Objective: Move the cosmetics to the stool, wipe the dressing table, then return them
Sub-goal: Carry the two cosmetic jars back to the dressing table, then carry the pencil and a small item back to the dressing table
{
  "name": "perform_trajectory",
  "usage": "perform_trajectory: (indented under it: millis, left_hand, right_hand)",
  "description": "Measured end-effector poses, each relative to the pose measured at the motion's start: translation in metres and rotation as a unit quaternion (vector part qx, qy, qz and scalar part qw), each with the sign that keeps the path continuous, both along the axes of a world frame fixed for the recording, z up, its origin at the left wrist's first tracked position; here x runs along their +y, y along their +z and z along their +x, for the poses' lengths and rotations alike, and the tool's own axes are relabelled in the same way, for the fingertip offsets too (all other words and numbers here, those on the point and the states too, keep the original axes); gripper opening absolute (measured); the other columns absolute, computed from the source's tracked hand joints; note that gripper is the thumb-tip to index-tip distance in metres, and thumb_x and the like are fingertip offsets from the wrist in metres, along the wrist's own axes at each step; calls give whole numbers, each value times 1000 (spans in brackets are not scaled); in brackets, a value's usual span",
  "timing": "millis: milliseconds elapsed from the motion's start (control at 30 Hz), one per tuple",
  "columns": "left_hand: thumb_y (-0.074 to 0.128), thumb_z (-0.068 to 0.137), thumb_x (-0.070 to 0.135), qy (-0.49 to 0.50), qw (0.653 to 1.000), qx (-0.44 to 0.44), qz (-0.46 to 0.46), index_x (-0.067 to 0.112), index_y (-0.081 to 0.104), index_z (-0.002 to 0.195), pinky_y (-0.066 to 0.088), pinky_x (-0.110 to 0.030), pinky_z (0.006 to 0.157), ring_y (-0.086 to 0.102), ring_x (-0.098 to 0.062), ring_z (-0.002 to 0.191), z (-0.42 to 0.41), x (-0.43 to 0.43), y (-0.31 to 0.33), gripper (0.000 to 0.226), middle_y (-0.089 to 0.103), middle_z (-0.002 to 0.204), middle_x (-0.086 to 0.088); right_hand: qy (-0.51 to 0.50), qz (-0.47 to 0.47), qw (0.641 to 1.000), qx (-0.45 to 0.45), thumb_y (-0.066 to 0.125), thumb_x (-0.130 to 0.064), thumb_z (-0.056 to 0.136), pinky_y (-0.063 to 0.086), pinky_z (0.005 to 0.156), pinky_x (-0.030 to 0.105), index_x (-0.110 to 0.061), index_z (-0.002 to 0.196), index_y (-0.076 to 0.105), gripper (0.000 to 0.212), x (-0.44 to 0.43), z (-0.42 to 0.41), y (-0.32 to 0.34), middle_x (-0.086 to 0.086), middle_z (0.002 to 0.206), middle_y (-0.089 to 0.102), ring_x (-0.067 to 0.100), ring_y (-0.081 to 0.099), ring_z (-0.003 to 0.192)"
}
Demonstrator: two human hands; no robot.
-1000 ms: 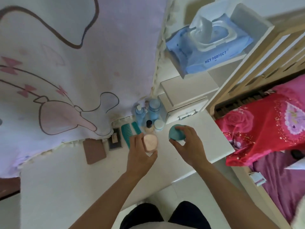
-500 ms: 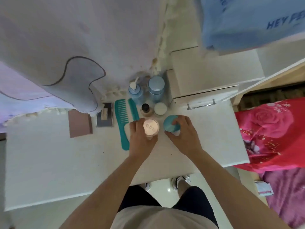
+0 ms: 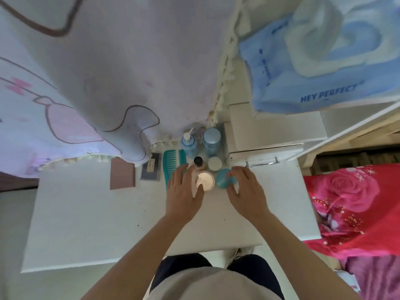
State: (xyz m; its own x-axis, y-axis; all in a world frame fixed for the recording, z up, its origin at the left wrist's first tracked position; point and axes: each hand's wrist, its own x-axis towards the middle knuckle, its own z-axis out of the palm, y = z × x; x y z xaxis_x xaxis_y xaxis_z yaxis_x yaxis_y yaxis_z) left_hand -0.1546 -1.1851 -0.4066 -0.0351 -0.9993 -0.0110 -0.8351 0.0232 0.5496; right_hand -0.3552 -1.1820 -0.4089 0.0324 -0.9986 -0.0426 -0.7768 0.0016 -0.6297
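Loosely spread, palms down: left hand [image 3: 185, 192] released beside pink jar [image 3: 205, 180]; right hand [image 3: 247, 192] released, touching teal jar [image 3: 224, 181].

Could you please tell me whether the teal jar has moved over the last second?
Yes. The teal jar has shifted left, away from the drawer handle, and now sits just in front of the white-lidded jar.

L hand [image 3: 186, 191] & R hand [image 3: 245, 191] palms down, fingers loosely spread, both arms extended fwd.
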Motion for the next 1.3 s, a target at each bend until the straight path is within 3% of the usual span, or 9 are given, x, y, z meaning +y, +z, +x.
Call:
perform_trajectory:
  millis: [167,333,467,667,800,900,967,1167,1300]
  left_hand:
    - [44,96,38,21,989,-18,-142,17,50,129,43,-50,103,42,-30,129,26,-17,78,39,46,141,-8]
    - [42,101,39,134,957,-24,-258,21,50,131,42,-46,105,38,-23,133,35,-13,150,36,42,147,-4]
    - [46,99,31,207,919,-86,-323,8,57,130,39,-46,105,43,-32,132,38,32,192,39,48,142,-15]
    - [50,99,24,293,875,-167,-346,3,55,131,37,-50,105,44,-36,130,64,132,239,38,48,137,-20]
    - [47,101,31,377,845,-204,-318,6,53,133,34,-48,106,42,-35,131,105,207,271,41,43,142,-18]
    - [46,102,33,414,816,-257,-310,6,51,135,34,-51,106,41,-38,131,149,269,287,43,42,143,-20]
    - [44,103,35,444,792,-289,-303,6,51,135,32,-51,106,39,-39,132,184,317,295,44,42,143,-22]
    - [36,103,42,524,744,-325,-257,11,45,141,25,-56,113,24,-40,143,279,462,305,50,31,152,-22]
    - [35,102,46,586,702,-340,-218,15,39,146,19,-56,116,13,-34,148,329,559,305,54,20,159,-18]
  right_hand:
    - [34,-69,997,-32,57,-18,94,50,77,34,-23,105,61,13,-23,7,74,-6,108,60,15,56,99]
    - [115,-178,974,-77,52,-25,95,43,80,23,-26,103,62,13,-50,22,138,-11,109,61,10,55,100]
    - [183,-215,952,-120,49,-25,96,41,85,22,-26,105,63,17,-55,37,169,-11,110,60,8,54,103]
    - [298,-225,914,-160,49,-22,99,34,85,10,-24,113,64,20,-20,92,199,-9,118,60,7,52,112]
    - [366,-252,873,-199,50,-23,99,42,86,18,-22,115,63,21,28,159,228,-9,118,61,9,54,110]
    - [408,-284,842,-211,53,-20,98,34,88,4,-18,113,65,20,71,218,246,-6,118,62,9,53,109]
    - [432,-291,825,-218,54,-19,97,32,88,3,-17,113,65,20,106,266,256,-3,119,62,10,53,109]
    - [520,-305,768,-218,55,-23,97,45,98,31,-13,119,65,26,225,414,274,3,124,59,20,55,115]
    - [581,-304,722,-222,58,-24,97,46,99,37,-11,123,63,30,313,496,280,7,128,58,24,54,119]
